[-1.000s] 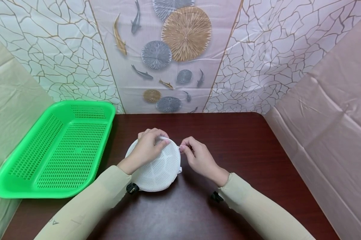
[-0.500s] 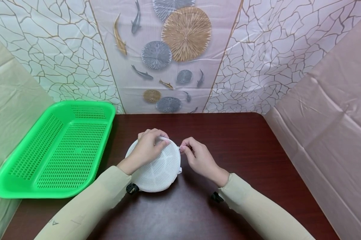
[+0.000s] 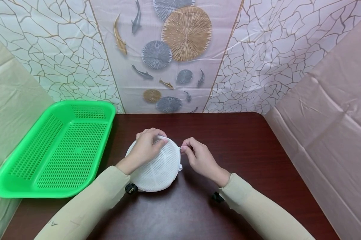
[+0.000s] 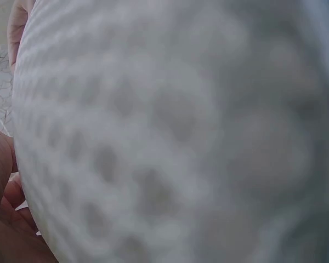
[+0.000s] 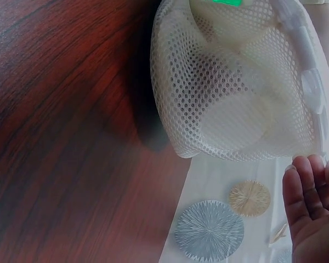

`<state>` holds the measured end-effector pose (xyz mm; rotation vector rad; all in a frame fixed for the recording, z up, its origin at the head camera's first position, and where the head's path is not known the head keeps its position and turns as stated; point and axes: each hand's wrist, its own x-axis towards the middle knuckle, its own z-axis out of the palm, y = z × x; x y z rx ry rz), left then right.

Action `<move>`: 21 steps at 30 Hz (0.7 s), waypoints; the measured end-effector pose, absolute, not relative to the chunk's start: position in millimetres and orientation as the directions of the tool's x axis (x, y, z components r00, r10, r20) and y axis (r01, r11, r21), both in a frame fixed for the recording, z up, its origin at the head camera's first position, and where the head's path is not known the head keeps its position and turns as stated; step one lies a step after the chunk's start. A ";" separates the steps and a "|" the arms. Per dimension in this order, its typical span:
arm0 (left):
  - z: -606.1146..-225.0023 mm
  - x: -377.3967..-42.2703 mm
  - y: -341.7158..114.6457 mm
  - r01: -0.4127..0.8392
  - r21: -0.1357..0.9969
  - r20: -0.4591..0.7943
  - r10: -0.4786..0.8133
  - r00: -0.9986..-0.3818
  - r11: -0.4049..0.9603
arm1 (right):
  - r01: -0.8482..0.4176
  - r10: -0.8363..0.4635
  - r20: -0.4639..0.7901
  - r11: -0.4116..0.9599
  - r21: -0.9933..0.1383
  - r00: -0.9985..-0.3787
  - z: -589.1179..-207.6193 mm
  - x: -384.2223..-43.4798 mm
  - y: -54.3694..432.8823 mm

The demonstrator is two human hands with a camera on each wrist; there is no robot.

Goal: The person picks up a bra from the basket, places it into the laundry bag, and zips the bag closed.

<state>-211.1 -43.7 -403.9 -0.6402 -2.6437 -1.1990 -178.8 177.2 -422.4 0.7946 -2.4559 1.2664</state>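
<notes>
A round white mesh laundry bag [image 3: 156, 170] stands on the dark wooden table, its circular top facing up. In the right wrist view the bag [image 5: 225, 87] shows sheer honeycomb sides and a pale disc-like patch through the mesh. My left hand [image 3: 145, 146] grips the far rim, thumb on top and fingers over the edge. At the right rim, the fingertips of my right hand [image 3: 199, 158] pinch a small part of the edge, too small to make out. A little white tab [image 3: 180, 168] sticks out below that. The left wrist view is mostly filled by blurred mesh [image 4: 126, 126].
A green perforated plastic basket [image 3: 78, 150] stands on the left of the brown table [image 3: 243, 146]. Patterned cloth [image 3: 186, 96] hangs behind the table's far edge, and plain fabric [image 3: 327, 113] lines the right side.
The left hand has shifted slightly left with the bag's rim, and the white tab has risen a little. The right hand has moved very slightly right, still pinching at the edge.
</notes>
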 end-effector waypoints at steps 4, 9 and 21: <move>-403.0 -210.7 -44.7 0.441 0.679 0.315 0.309 -0.897 0.587 | -0.583 -0.348 0.468 0.472 -0.662 -0.813 -422.9 -178.8 177.5; -401.4 -210.2 -45.7 0.413 0.684 0.293 0.293 -0.910 0.601 | -0.577 -0.348 0.460 0.478 -0.662 -0.817 -422.1 -177.9 176.8; -400.7 -212.0 -50.7 0.320 0.722 0.229 0.224 -0.947 0.613 | -0.587 -0.355 0.468 0.480 -0.652 -0.809 -421.3 -176.7 175.7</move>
